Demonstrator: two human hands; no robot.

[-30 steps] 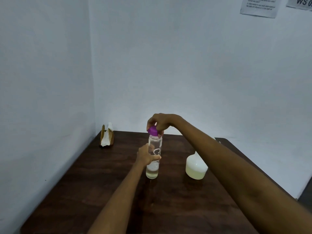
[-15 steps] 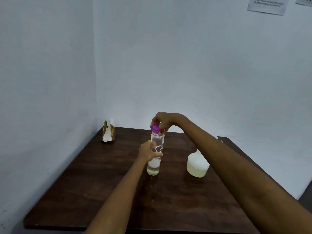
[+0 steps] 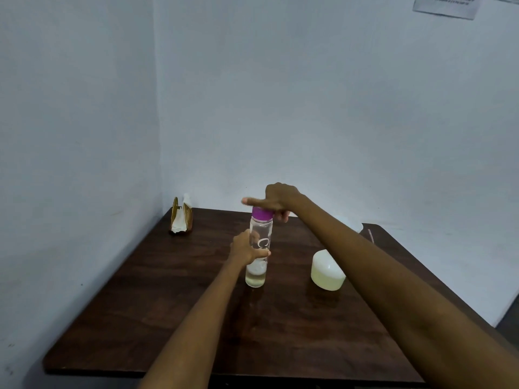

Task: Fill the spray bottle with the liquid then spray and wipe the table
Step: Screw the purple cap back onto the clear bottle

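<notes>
Head view looks down on a dark brown wooden table (image 3: 174, 318) with a visible grain and a matte, slightly worn surface, set into a corner of plain pale walls. Near the table's middle stands a tall, slim clear bottle (image 3: 257, 265), a smooth cylinder with white lettering on its side. It stands upright and holds a shallow layer of pale yellowish liquid at the bottom; the rest looks empty. A round purple cap (image 3: 262, 213) sits on its neck.

The left hand (image 3: 247, 251) grasps the bottle around its middle, fingers and thumb curled round the clear wall. The right hand (image 3: 276, 202) is at the cap: the thumb lies straight across the cap's top, while the other fingers curl down behind and beside it, touching its right edge. Whether they actually pinch the cap cannot be told.

To the right of the bottle, apart from it, sits a squat white translucent container (image 3: 327, 272), rounded at the shoulders and flat-bottomed, its upper part hidden by the right forearm. A pale yellowish tint shows through its lower wall.

At the far left corner stands a golden ribbed napkin holder (image 3: 177, 217) with white paper napkins (image 3: 179, 221) in it. A printed paper sheet (image 3: 445, 5) hangs on the wall at upper right.
</notes>
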